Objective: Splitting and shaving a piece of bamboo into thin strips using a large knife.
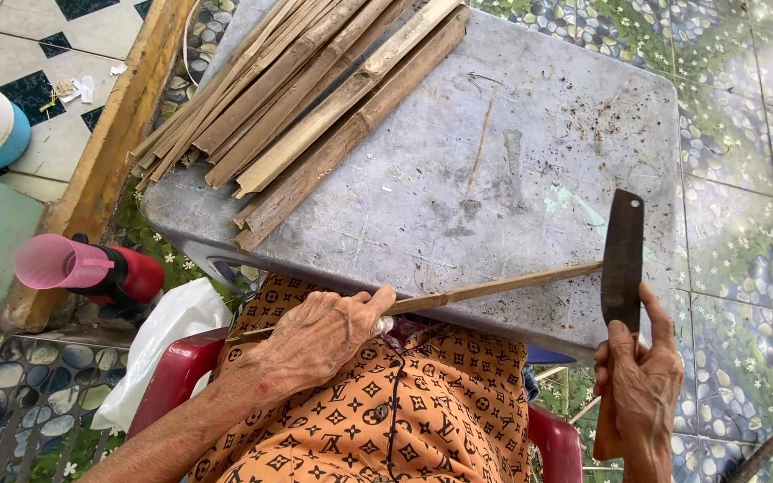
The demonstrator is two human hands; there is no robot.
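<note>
While the left hand (319, 335) clamps one thin bamboo strip (494, 288), its far end meets the cleaver (623, 259) gripped by the right hand (641, 380). Perhaps a dozen split bamboo pieces (306, 89) lie piled on the worktop (539, 134).

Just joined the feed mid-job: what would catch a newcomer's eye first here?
The right hand holds a dark cleaver upright at the right, its blade meeting the tip of a thin bamboo strip gripped by the left hand. On the grey table, a bundle of split bamboo lies at the upper left.

Bright, even daylight; soft shadows, sharp focus.
</note>
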